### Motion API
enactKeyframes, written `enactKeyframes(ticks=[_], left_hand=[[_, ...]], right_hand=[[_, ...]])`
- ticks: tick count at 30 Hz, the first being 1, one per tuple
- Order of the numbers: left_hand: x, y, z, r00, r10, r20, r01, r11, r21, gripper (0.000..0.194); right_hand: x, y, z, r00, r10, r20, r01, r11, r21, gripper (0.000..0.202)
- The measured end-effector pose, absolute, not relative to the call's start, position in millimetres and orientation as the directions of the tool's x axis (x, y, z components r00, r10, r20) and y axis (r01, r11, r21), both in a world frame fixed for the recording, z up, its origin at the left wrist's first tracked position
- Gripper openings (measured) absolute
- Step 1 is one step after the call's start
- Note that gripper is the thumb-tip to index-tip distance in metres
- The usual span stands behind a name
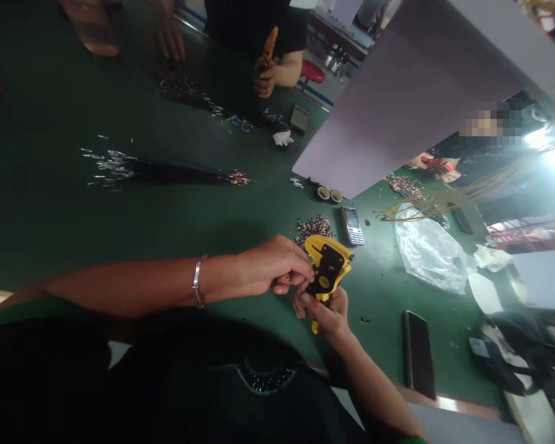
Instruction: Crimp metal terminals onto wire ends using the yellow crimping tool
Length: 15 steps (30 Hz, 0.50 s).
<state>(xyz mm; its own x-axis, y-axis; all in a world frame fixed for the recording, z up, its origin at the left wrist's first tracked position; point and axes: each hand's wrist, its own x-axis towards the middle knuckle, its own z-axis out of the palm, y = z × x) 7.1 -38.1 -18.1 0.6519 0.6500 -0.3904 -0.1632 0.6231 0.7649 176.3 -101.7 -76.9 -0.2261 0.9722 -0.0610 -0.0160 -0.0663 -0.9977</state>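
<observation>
My right hand (329,311) is wrapped round a yellow and black wire stripper (329,266), its head pointing up and away from me. My left hand (277,266), with a silver bangle on its wrist, has its fingers pinched together right at the tool's left side. What sits in that pinch is too small or hidden to make out. Just beyond the tool lies a heap of short wire scraps (312,228) with coppery ends. Farther off on the left is a long bundle of black wires (176,172), with silvery tips at one end and copper ones at the other.
A keypad phone (352,226) and tape rolls (329,195) lie beyond the tool. On the right are a smartphone (419,354) and a clear plastic bag (430,246). A pale panel (388,92) rises from the green table (50,216). Co-workers' hands (266,79) hold tools across it.
</observation>
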Motion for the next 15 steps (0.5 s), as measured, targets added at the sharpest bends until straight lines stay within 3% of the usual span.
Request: enactKeyframes(ticks=[10,15], left_hand=[[5.4,-37.0,-18.3,0.673,0.637,-0.375,-0.156,0.618,0.77,0.026],[5.9,-35.8,-17.7,0.665,0.642,-0.381,-0.139,0.608,0.782,0.02]], right_hand=[[184.3,-100.7,-82.5,-0.225,0.974,0.007,0.2,0.053,-0.978,0.019],[190.5,-100.7,-87.3,-0.195,0.98,0.038,0.355,0.106,-0.929,0.023]])
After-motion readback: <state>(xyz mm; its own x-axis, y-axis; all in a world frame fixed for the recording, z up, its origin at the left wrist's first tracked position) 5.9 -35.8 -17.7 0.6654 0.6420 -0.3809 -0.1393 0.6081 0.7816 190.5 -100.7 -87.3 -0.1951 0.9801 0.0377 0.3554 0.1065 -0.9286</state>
